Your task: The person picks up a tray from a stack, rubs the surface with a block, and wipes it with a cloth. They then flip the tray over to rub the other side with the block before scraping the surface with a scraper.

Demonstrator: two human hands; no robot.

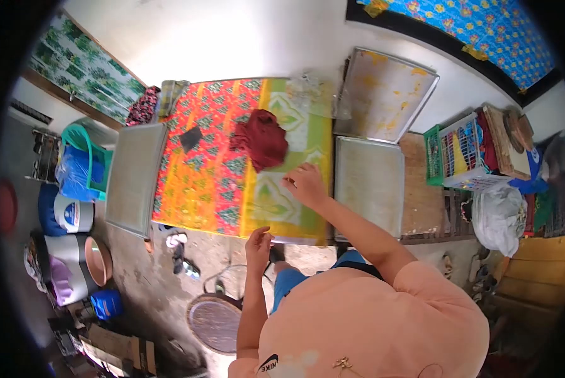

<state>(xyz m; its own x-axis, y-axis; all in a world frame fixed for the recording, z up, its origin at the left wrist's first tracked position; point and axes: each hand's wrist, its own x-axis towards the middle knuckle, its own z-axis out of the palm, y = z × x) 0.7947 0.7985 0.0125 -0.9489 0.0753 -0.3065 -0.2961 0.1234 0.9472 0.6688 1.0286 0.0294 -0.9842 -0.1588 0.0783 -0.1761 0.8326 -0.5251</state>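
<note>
A crumpled dark red cloth (266, 142), perhaps a garment, lies on the patterned tablecloth (197, 195). My right hand (306, 184) hovers over the green and yellow part of the table, just below and right of the red cloth and apart from it. Its fingers are loosely bent, with nothing visible in them. Near the table's front edge is my left hand (258, 246), fingers a little apart and holding nothing that I can see. A small dark square piece (191, 139) lies to the left of the red cloth.
Clear plastic (307, 88) lies at the table's back right. Metal-framed panels (369, 186) stand right of the table, another panel (134, 176) left. Further right is a crate (462, 148) of cloth. A round stool (214, 324) and slippers (176, 240) are on the floor.
</note>
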